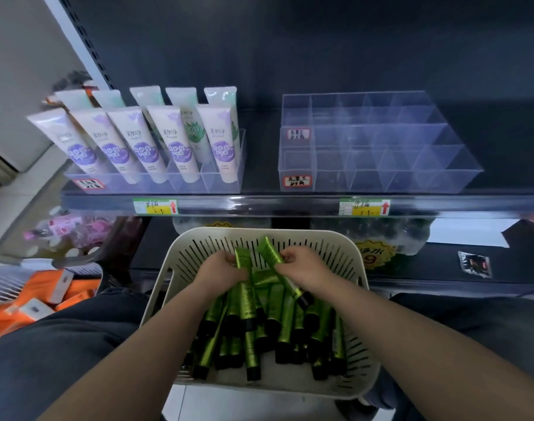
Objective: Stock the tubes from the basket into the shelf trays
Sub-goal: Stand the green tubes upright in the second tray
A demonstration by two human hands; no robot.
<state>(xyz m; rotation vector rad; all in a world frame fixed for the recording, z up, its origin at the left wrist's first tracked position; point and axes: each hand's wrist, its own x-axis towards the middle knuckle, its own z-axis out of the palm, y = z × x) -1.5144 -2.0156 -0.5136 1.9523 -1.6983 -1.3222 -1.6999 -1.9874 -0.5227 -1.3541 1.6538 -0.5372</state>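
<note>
A white slotted basket (335,247) sits in front of me, holding several green tubes with black caps (285,323). My left hand (221,270) grips one green tube (244,287) near its flat end, cap pointing down. My right hand (303,268) grips another green tube (270,252) that slants up to the left. Both hands are inside the basket. On the shelf above, a clear divided tray (381,159) on the right has bare compartments. A clear tray (223,183) on the left holds several upright pale tubes with purple and green labels (174,144).
The shelf's front rail (259,206) carries two price tags. Orange boxes (31,305) lie at the lower left, and a clear bin of pink items (65,235) sits above them. Bagged goods fill the lower shelf (390,238) behind the basket.
</note>
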